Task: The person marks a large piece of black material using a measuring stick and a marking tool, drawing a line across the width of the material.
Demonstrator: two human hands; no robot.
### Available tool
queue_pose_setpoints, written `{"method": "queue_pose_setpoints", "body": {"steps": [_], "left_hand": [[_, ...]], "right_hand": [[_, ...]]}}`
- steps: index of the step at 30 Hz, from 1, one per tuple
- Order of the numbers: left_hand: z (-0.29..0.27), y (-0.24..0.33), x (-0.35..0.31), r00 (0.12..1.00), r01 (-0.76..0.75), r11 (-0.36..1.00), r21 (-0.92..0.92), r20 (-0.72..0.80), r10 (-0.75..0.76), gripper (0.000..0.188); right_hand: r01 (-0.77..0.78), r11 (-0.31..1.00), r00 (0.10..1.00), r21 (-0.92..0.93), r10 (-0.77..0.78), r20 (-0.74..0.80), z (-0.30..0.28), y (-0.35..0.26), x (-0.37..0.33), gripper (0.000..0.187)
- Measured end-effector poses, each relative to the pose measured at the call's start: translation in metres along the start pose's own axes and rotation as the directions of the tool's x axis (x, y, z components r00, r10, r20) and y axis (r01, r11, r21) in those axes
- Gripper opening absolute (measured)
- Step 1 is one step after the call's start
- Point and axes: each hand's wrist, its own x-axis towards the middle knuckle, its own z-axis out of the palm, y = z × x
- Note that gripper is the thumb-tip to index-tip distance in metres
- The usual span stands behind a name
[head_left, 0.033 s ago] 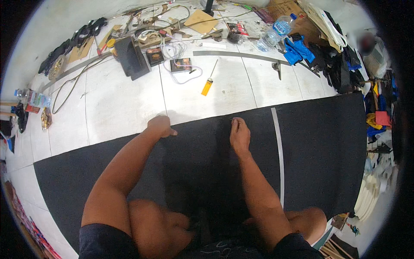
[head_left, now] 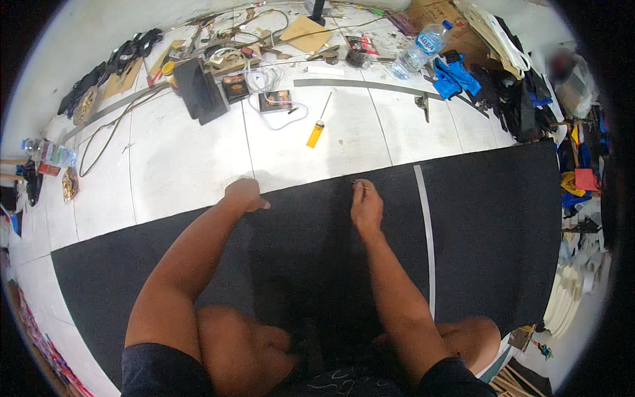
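Working near the far edge of a wide black fabric-like sheet (head_left: 297, 231) on white floor tiles (head_left: 185, 152), the right hand (head_left: 368, 208) pinches a slim, pale, metal-looking sliver (head_left: 355, 183) while the curled left hand (head_left: 244, 194), grip unclear, should press that edge flat.

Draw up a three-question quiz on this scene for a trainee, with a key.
1. Which is nearer the pale strip on the black sheet: the left hand or the right hand?
2. True or false: the yellow-handled tool lies on the white surface, beyond the black sheet's far edge.
3. Fill in: beside the blue cloth is a clear plastic ____ with a blue cap.

Key: 1. the right hand; 2. true; 3. bottle.
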Motion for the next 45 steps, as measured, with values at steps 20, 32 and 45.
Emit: {"method": "queue_pose_setpoints", "body": {"steps": [20,32,45], "left_hand": [[0.007,-0.004,0.007,0.999,-0.013,1.0,0.026,-0.042,0.014,0.067],[0.007,-0.01,0.019,0.999,-0.011,0.997,0.075,0.031,0.009,0.07],[0.003,-0.011,0.013,0.998,0.031,0.997,0.073,0.054,-0.035,0.074]], "right_hand": [[0.322,0.944,0.944,-0.078,-0.314,0.099,0.042,0.01,-0.032,0.025],[0.356,0.934,0.919,-0.017,-0.347,0.185,0.042,0.006,-0.037,0.027],[0.01,1.0,0.949,-0.026,-0.001,0.316,0.013,-0.002,-0.017,0.035]]}}
